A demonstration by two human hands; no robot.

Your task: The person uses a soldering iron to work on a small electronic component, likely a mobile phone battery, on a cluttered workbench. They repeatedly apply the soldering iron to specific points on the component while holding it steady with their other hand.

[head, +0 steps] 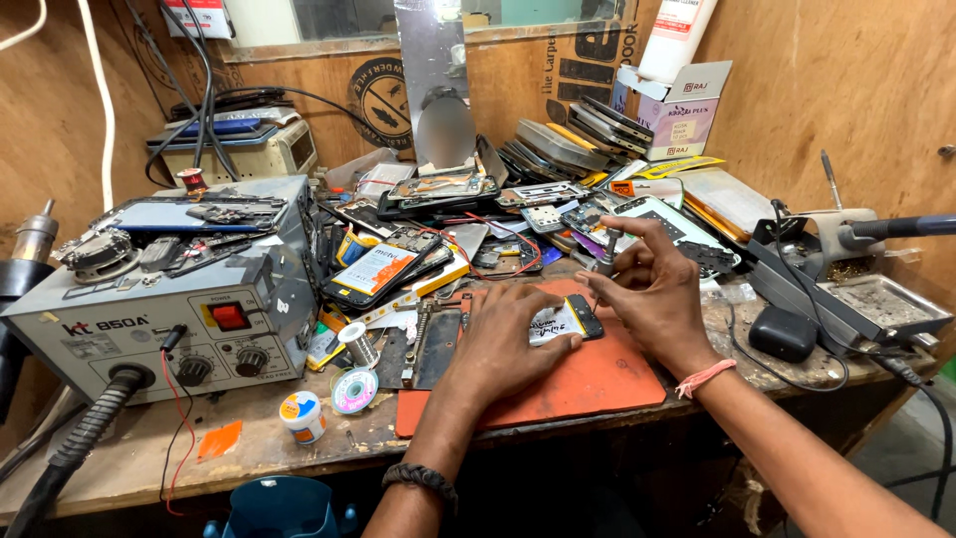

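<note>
My left hand (503, 344) lies flat on an orange work mat (588, 384), pressing down on a small opened phone (566, 321) with a white sticker on its back. My right hand (652, 289) hovers just right of the phone, fingers curled around a thin metal tool (608, 254) held upright between thumb and forefinger, its tip near the phone's top edge. A dark bead bracelet sits on my left wrist and a pink band on my right wrist.
A grey hot-air rework station (159, 319) with red switch and knobs stands at left, its hose hanging off the bench. Piles of phones and parts (558, 159) crowd the back. Solder spools (355, 389), a small jar (302, 413), a soldering iron stand (846, 239) and metal tray (881, 304) lie nearby.
</note>
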